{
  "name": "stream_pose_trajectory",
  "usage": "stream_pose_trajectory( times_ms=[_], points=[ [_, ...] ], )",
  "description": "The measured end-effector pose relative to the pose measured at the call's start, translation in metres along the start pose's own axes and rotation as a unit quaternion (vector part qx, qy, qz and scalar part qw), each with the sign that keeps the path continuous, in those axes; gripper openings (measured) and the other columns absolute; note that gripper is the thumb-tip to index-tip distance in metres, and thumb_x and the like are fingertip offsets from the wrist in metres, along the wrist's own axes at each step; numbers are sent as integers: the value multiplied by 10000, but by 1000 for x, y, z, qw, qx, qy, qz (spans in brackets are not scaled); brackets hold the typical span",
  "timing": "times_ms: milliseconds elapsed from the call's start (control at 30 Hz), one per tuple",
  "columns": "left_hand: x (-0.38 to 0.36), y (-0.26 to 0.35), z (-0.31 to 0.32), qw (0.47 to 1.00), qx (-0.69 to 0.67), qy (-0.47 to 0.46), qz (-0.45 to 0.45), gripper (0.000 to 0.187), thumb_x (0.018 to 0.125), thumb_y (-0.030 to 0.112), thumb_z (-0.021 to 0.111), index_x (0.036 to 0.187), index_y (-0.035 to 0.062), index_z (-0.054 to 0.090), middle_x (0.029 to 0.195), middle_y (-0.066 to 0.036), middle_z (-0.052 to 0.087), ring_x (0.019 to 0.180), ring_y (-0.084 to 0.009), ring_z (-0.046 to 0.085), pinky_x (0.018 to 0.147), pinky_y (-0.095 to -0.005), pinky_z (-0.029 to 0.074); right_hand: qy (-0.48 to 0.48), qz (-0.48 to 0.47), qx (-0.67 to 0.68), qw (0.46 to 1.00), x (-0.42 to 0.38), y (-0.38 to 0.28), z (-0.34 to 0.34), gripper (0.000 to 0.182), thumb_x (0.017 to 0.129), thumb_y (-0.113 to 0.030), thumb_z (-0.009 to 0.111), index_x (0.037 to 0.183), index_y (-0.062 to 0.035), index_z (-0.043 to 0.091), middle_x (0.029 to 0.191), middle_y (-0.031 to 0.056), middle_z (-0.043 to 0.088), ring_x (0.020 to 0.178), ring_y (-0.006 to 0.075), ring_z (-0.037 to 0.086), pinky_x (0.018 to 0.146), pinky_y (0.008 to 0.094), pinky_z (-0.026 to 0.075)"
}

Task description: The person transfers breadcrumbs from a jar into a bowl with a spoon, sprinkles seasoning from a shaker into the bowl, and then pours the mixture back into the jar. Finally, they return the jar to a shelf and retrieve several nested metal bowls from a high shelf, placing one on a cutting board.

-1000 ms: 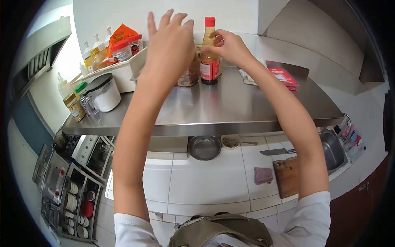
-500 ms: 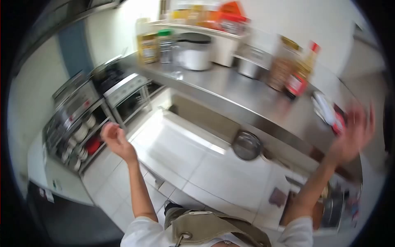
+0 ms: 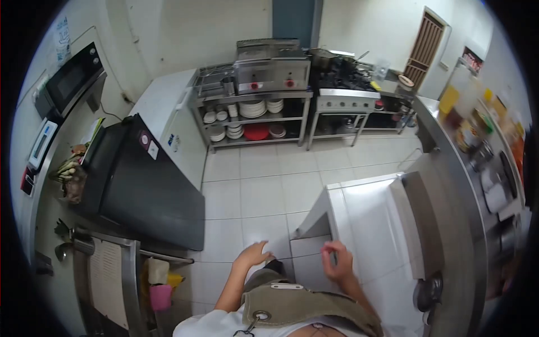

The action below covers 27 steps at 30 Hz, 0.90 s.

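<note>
Both hands are in front of the body, over the tiled floor. My left hand has its fingers stretched out and holds nothing. To its right, my right hand is raised with its fingers curled, thumb and forefinger bent toward each other; nothing shows between them. It is nearest to the white tiled counter. An olive apron covers the front of the body below the hands.
A dark fridge and white freezer stand left. Ahead are a steel rack with dishes and a gas stove. A steel shelf with bottles runs along the right; a microwave hangs upper left.
The view has swung left, from the counter and shelf to the fridge and stove. My right hand has come down and inward from the far right, its fingers now curled. Both hands are closer together.
</note>
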<state>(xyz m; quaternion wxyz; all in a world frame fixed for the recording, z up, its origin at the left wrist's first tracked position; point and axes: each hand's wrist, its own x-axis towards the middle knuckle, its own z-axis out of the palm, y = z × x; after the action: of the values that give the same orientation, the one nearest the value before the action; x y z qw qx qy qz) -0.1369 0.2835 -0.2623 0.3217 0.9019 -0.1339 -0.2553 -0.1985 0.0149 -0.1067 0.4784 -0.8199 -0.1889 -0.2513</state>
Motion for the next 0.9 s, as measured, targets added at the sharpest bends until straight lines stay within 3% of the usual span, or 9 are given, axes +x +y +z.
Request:
stream_pose_trajectory(
  times_ms=[67, 267, 367, 433, 567, 633, 700, 800, 900],
  points=[
    [28, -36, -28, 998, 51, 22, -10, 625, 820, 429, 570, 1292, 41, 436, 1181, -259, 532, 1089, -407, 514, 933, -434, 416, -63, -38, -32, 997, 48, 16, 19, 259, 757, 59, 578, 1007, 8, 533, 757, 107, 597, 611, 194, 596, 556, 264, 487],
    [50, -28, -154, 988, 87, 70, -104, 619, 827, 426, 561, 1303, 53, 430, 1192, -232, 533, 1118, -380, 500, 944, -437, 411, -67, 24, 27, 997, 145, 26, 75, 282, 780, 34, 570, 1054, -27, 542, 803, 86, 607, 644, 188, 602, 550, 276, 476],
    [80, -51, -167, 992, 88, 32, -89, 622, 832, 423, 560, 1298, 32, 431, 1232, -243, 507, 1160, -381, 471, 970, -421, 391, -58, 60, 42, 996, 156, 48, 105, 296, 784, -1, 575, 1074, -43, 541, 816, 76, 604, 647, 181, 602, 543, 282, 471],
    [106, -79, -155, 992, 96, -5, -80, 637, 821, 428, 563, 1306, 39, 423, 1242, -242, 502, 1154, -385, 477, 959, -432, 401, -123, 130, 41, 983, 161, 59, 114, 312, 786, -30, 572, 1094, -64, 538, 784, 84, 588, 626, 212, 597, 537, 316, 469],
    [155, -64, -158, 982, 113, -114, -96, 673, 818, 454, 567, 1317, 32, 410, 1226, -257, 513, 1141, -388, 498, 959, -418, 402, -225, 129, -19, 966, 172, 115, 129, 241, 837, -92, 535, 1078, -87, 538, 777, 89, 590, 613, 266, 589, 555, 364, 478],
    [185, -58, -171, 978, -11, -199, -64, 688, 817, 473, 571, 1318, 31, 409, 1203, -265, 530, 1130, -383, 513, 954, -406, 406, -243, 133, -32, 960, 189, 145, 133, 220, 844, -111, 528, 1063, -89, 538, 775, 93, 590, 617, 268, 592, 563, 369, 481],
    [222, -60, -194, 980, -25, -174, -90, 687, 819, 477, 571, 1314, 28, 413, 1198, -265, 533, 1129, -379, 516, 952, -398, 408, -275, 158, -39, 948, 217, 180, 139, 182, 853, -145, 513, 1027, -101, 541, 783, 104, 591, 644, 272, 601, 596, 387, 488],
    [282, -66, -251, 988, -9, -106, -113, 677, 821, 465, 574, 1307, 20, 420, 1190, -268, 537, 1124, -373, 522, 945, -386, 413, -259, 102, -96, 956, 281, 227, 146, 202, 847, -119, 529, 1044, -109, 577, 800, 76, 613, 637, 246, 609, 588, 353, 488],
    [338, -66, -329, 993, 32, 6, -116, 630, 823, 400, 588, 1298, 18, 428, 1183, -277, 533, 1097, -390, 527, 939, -400, 415, -178, 129, -66, 973, 358, 255, 147, 205, 819, -72, 540, 1016, -102, 583, 780, 71, 591, 648, 237, 591, 592, 340, 477]
  ],
)
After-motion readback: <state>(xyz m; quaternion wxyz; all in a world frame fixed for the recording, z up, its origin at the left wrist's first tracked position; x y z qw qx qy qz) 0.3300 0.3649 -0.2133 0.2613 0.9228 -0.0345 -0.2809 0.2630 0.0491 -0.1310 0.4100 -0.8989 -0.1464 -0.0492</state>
